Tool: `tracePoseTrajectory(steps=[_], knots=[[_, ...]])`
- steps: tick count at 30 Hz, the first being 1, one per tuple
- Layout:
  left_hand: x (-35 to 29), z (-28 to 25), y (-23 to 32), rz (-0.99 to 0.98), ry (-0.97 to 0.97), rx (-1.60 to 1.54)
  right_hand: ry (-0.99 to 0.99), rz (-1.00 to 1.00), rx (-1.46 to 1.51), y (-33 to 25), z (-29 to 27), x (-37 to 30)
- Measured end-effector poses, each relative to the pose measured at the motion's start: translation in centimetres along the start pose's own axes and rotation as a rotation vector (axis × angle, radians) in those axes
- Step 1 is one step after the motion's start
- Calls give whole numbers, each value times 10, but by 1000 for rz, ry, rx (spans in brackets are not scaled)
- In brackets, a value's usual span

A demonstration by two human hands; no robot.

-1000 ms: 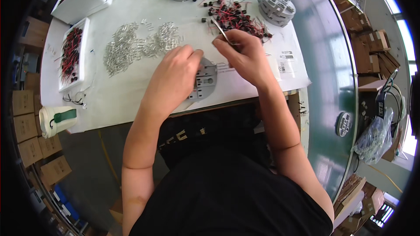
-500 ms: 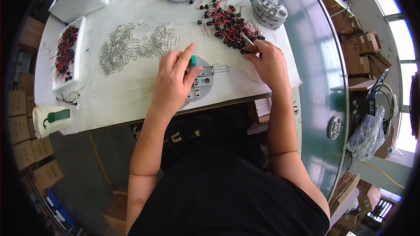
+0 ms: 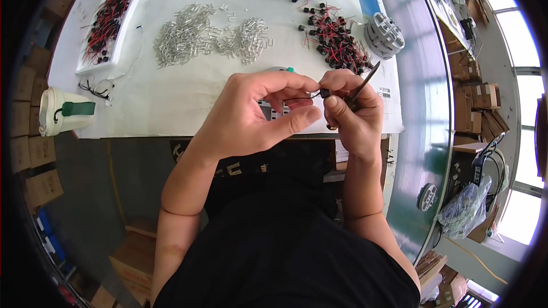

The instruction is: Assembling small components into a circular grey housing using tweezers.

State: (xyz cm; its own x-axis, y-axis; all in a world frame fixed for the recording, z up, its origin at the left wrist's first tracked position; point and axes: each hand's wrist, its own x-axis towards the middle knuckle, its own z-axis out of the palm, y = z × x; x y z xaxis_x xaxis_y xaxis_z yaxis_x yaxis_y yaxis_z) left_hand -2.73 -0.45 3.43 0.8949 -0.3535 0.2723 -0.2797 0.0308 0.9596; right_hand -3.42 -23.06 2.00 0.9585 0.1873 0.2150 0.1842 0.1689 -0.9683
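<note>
My right hand (image 3: 357, 108) is closed on a small black round buzzer (image 3: 325, 93) with thin wires, pinched at the fingertips. The same hand also keeps a slim pointed metal tool (image 3: 368, 80), its tip slanting up and to the right. My left hand (image 3: 268, 108) is curled in front of the buzzer, with the wires (image 3: 305, 98) running in among its fingers and its thumb held apart from the index finger. Behind the left hand a grey round plastic base (image 3: 275, 113) lies on the table, mostly hidden, a green piece (image 3: 290, 69) showing at its far edge.
Several wired buzzers (image 3: 337, 37) lie heaped at the far right, near stacked grey bases (image 3: 384, 35). Clear U-shaped pieces (image 3: 188, 34) form piles at the far left. More buzzers fill a white foam tray (image 3: 125, 28). Glasses (image 3: 103, 88) and a cream cup (image 3: 51, 111) stand at the left edge.
My right hand has come back from the buzzer heap with a buzzer, toward the left hand. My left hand has moved right to meet it. The view has shifted.
</note>
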Motion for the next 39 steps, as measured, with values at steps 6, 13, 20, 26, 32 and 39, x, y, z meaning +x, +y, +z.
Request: tracePoseTrajectory(steps=[6,13,20,26,32,39], knots=[[-7,5,-2,-2,95,26,20,4,-99,5,10,0],[-7,6,-7,130,149,207,-78,-47,-188,3,7,-3],[-8,10,-14,21,125,90,-66,-295,-374,13,3,-3],[-9,4,-25,-84,42,256,-84,-120,-539,10,0,-4],[-10,14,-50,97,113,724,-143,-15,-772,15,-8,-3],[-10,19,-60,113,131,779,-186,-40,-1287,-2,17,-1]])
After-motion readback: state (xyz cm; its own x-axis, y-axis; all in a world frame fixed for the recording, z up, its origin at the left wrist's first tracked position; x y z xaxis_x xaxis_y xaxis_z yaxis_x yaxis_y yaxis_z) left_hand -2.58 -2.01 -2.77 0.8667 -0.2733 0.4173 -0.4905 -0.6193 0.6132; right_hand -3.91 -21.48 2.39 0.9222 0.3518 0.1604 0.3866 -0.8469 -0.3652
